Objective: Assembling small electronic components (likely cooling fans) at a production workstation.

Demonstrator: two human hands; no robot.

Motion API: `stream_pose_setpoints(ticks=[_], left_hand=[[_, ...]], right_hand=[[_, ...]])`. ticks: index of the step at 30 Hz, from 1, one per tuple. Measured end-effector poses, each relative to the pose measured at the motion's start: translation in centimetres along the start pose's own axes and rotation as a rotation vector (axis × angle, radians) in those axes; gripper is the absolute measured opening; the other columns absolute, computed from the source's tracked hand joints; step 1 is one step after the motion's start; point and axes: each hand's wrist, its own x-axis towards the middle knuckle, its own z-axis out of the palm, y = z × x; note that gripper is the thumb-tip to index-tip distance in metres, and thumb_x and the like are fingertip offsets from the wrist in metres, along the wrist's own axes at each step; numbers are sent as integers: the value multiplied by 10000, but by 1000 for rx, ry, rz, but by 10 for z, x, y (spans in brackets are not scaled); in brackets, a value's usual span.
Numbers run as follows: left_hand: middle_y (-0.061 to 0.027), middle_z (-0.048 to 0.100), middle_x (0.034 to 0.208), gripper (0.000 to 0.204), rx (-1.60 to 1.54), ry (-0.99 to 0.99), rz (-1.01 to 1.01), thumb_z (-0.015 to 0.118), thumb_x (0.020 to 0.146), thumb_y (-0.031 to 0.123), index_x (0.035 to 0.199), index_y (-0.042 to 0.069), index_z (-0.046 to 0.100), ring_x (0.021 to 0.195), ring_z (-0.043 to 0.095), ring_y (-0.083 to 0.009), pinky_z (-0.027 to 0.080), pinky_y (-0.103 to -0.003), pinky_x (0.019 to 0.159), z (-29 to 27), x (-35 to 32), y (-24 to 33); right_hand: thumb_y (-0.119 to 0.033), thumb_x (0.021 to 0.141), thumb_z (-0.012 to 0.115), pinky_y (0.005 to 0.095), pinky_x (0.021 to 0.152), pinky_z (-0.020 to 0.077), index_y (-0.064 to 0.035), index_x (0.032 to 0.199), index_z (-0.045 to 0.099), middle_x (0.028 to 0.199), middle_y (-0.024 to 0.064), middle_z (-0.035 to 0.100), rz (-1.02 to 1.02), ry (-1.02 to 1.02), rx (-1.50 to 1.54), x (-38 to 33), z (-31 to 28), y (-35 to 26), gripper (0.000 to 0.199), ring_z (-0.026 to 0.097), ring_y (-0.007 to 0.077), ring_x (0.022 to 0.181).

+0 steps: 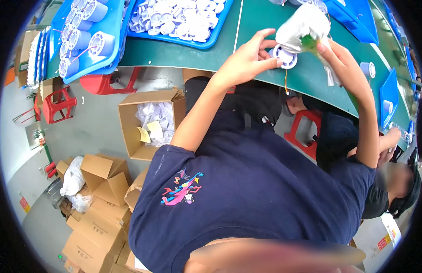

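White plastic forms the small ringed housing point(290, 60) by the edge of the green tabletop point(192, 55), at 3 o'clock from the left hand point(245, 61), the nearer one, whose fingers grasp its left side. Its round face turns up toward the viewer, so its axis seems to run roughly along the line of sight (how deep it goes is hidden), and a thin orange wire point(286, 82) trails at 6 o'clock. At 1 o'clock from the housing is a crumpled white bundle point(304, 22) with a green patch, clasped by the right hand point(342, 63); whether bundle and housing touch, I cannot tell.
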Motion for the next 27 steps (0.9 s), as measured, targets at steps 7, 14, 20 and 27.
stream_pose_setpoints(ticks=[7, 14, 20, 27], left_hand=[[-271, 550, 1386, 688, 27, 133, 118, 750, 926, 92, 1505, -49, 406, 1038, 734, -324, 583, -401, 932, 71, 38, -10], [-274, 530, 1415, 605, 428, 515, 161, 641, 967, 79, 1505, -46, 393, 1072, 694, -308, 553, -429, 985, -10, 77, -7], [-286, 539, 1432, 795, 877, 507, 495, 812, 849, 175, 1524, -6, 433, 1296, 565, -473, 465, -455, 1119, -31, 152, 2], [-196, 619, 1255, 568, 937, 438, 324, 833, 820, 174, 1355, 93, 659, 1185, 601, -390, 512, -463, 1019, -2, 83, 10]], right_hand=[[-223, 1010, 665, 366, 980, 504, 0, 1439, 557, 1240, 195, 703, -32, 273, -109, -39, 17, -27, 495, 678, 249, 1139], [-107, 922, 748, 439, 926, 518, -87, 1432, 615, 1145, 188, 665, 96, 463, -330, -77, 84, 38, 528, 653, 372, 1053], [-47, 927, 714, 417, 911, 517, 30, 1021, 708, 1068, 170, 661, -40, 828, -273, -62, 95, 18, 121, 640, 339, 1015], [-305, 951, 737, 473, 838, 474, -32, 893, 738, 961, 127, 712, -78, 739, -478, 42, 97, 16, 279, 625, 343, 939]])
